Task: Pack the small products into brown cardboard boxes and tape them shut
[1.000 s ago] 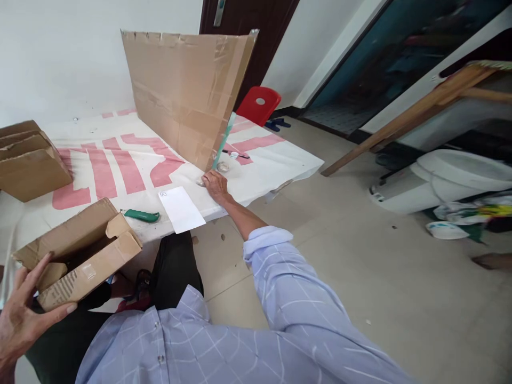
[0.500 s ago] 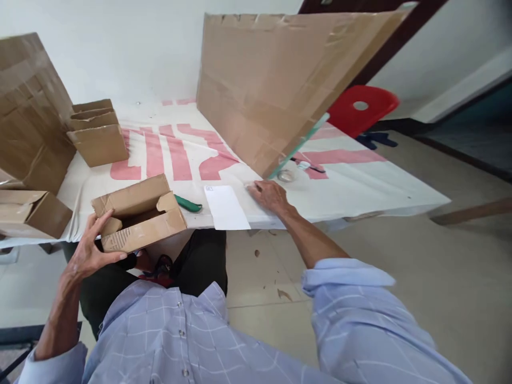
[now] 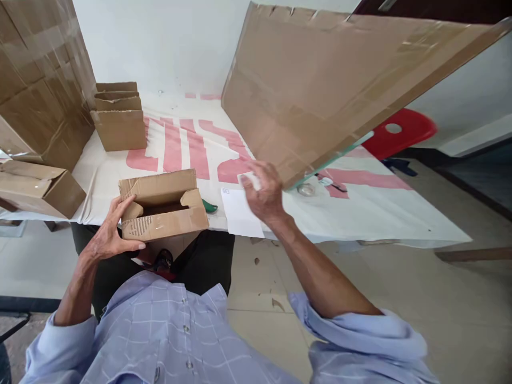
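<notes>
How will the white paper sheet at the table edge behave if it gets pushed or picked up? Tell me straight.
The white paper sheet looks thin and lies flat, so it would probably flop when lifted by one corner. Its near end overhangs the table edge, so a light push could likely slide it off. It seems very light; the right hand hovering above it might shift it by brushing.

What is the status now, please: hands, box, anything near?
Left hand grips small open box. Right hand blurred above white paper. Green-handled tool beside box.

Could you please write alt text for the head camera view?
A person's left hand holds a small open cardboard box at a white table, while the right hand hovers above a white paper sheet.
</notes>
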`<state>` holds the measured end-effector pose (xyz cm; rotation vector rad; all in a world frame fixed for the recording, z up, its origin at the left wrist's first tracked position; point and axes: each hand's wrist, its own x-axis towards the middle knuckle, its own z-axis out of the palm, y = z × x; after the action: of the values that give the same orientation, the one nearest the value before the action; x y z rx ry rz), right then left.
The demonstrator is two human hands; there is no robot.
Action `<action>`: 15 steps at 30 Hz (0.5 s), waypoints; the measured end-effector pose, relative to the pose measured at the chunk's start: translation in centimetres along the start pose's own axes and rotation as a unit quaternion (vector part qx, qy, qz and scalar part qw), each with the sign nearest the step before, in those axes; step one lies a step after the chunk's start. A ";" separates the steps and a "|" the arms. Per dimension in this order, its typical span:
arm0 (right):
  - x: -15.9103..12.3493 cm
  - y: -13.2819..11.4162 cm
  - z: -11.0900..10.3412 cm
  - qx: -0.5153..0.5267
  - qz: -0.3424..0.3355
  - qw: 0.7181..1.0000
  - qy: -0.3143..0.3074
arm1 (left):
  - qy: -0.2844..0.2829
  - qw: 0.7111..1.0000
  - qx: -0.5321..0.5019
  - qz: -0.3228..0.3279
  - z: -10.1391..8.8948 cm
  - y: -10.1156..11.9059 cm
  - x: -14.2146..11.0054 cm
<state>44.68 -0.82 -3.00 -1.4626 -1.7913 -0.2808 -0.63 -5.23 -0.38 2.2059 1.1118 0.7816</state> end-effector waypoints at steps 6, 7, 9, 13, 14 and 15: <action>1.6 -14.7 -0.5 0.049 -0.306 0.927 -0.211 | 0.006 1.000 -0.029 0.001 0.6 -0.5 0.1; 1.4 -15.4 -0.7 0.039 -0.317 0.922 -0.217 | 0.003 0.999 -0.043 0.000 0.6 -0.8 0.0; 0.5 -16.0 -1.4 0.030 -0.336 0.923 -0.184 | -0.008 0.997 -0.081 0.002 0.4 -1.3 -0.2; -2.8 -16.0 -2.6 0.034 -0.390 0.915 -0.097 | -0.025 0.988 -0.150 0.015 0.0 -1.9 -0.5; -3.7 -16.1 -2.8 0.037 -0.400 0.910 -0.102 | -0.029 0.988 -0.151 0.011 0.0 -1.8 -0.4; -4.5 -16.2 -2.9 0.046 -0.402 0.907 -0.115 | -0.032 0.989 -0.143 0.003 0.0 -1.7 -0.3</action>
<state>31.39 -10.92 0.74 -0.6322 -2.5029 -0.4340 -1.65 -4.57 -1.61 1.9800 0.8997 0.8120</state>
